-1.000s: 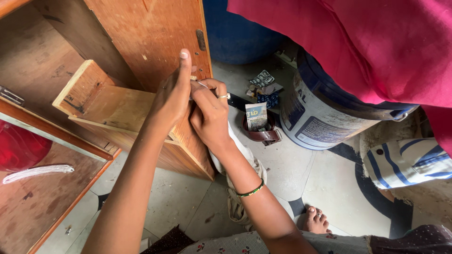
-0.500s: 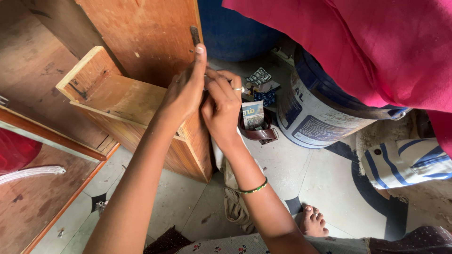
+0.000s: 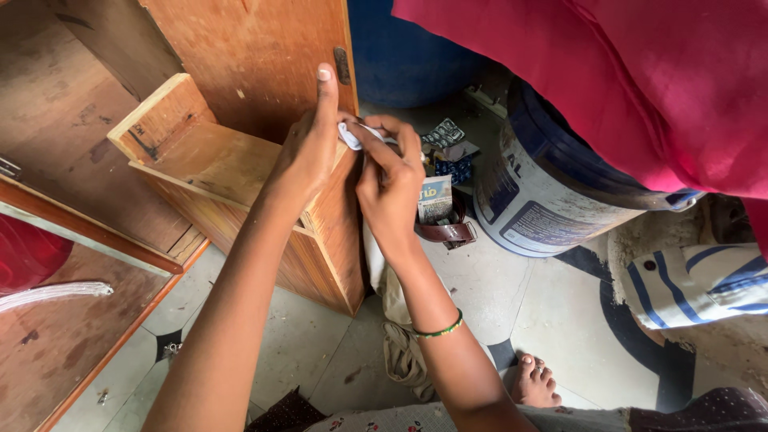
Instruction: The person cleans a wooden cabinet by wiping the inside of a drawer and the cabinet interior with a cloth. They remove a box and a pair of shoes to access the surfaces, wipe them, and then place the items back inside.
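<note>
Moved: since a second ago both hands have lifted slightly along the drawer's corner; the small white piece (image 3: 350,136), earlier a thin sliver between the fingers, now shows as a folded scrap.
White piece: small, pale, looks like paper or cloth, can't tell which. Sits at the top front corner of the wooden drawer (image 3: 232,172), touching both hands.
Right hand (image 3: 392,188): fingers curled and pressed together, pinching the white piece from the right.
Left hand (image 3: 308,156): laid against the drawer's corner, forefinger straight up along the cabinet door (image 3: 256,56), thumb side closed onto the white piece.
Drawer: pulled well out of the cabinet, tilted; inside looks bare as far as it shows.
Progress: judging from this view, the piece is gripped and partly clear of the corner; whether one end remains caught in the joint is hidden by the fingers.
Nearby floor: rolled brown belt (image 3: 446,230) with a small printed packet (image 3: 434,200) standing in it, just right of the right hand; blister strips (image 3: 445,134) beyond.
Further out: blue-and-white bucket (image 3: 536,200) under red cloth (image 3: 624,80); bare foot (image 3: 534,382) on tiled floor (image 3: 512,296).
</note>
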